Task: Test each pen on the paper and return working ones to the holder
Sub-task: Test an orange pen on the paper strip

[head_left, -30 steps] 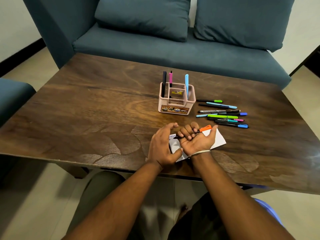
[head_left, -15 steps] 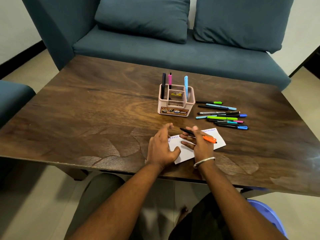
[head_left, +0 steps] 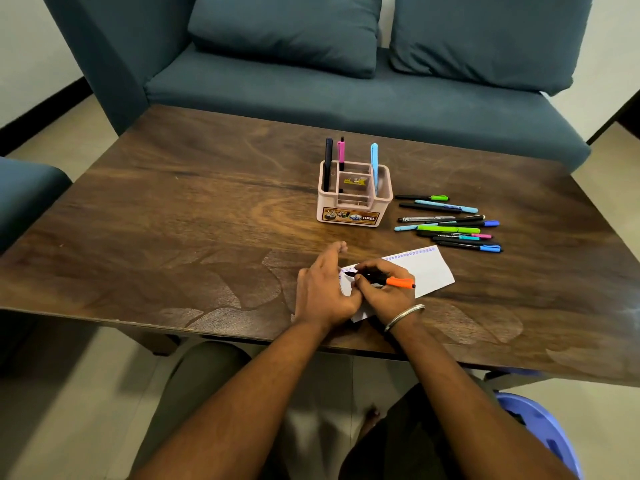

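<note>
While the left hand (head_left: 320,292) lies flat with straight fingers on the near-left end of the paper (head_left: 424,270), the right hand (head_left: 384,289) grips the orange-capped pen (head_left: 382,279), tip toward the sheet. Beyond stands the holder (head_left: 353,216), pens (head_left: 450,225) lying beside it.

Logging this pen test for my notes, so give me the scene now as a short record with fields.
right hand: holds the orange pen, tip at the paper
left hand: flat, fingers straight, at the paper's left end
holder: three pens upright
loose pens: lying right of the holder
table: dark wood
</note>
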